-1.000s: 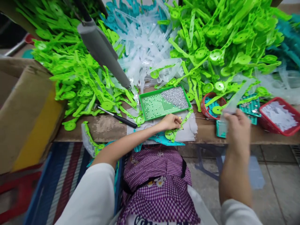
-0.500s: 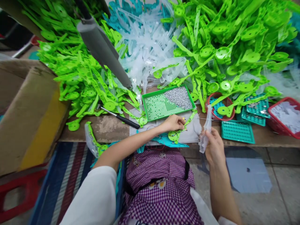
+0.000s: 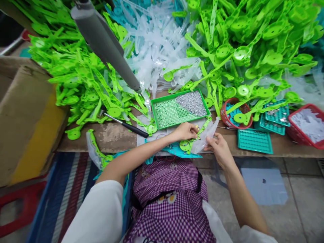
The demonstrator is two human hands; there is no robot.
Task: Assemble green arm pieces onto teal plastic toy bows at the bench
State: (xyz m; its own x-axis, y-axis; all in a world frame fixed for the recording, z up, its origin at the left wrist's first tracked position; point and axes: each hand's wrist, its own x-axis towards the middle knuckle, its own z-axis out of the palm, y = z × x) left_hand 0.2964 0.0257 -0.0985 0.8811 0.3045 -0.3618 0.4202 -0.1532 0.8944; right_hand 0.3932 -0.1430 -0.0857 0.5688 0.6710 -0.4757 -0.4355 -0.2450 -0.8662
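My left hand (image 3: 187, 131) is closed on the arm of a lime-green plastic part (image 3: 186, 145) at the table's front edge. My right hand (image 3: 218, 145) grips a translucent plastic piece (image 3: 206, 135), which lies just right of the green part, partly over the white cloth. Turquoise parts (image 3: 174, 151) and thin red wire lie beneath the green part. Behind my hands stands a green perforated tray (image 3: 167, 113) with a heap of small metal pieces (image 3: 193, 103) in its right side.
Piles of green parts (image 3: 83, 81) and translucent parts (image 3: 157, 44) fill the back. A grey hanging tool (image 3: 106, 47) reaches down left of the tray. A black-handled tool (image 3: 133, 129), red baskets (image 3: 308, 125) and turquoise trays (image 3: 255, 141) sit around. A cardboard box (image 3: 27, 118) stands left.
My right hand has moved left with the translucent piece, which has turned from upright to slanting beside the green part. My left hand has hardly moved. The view has shifted slightly.
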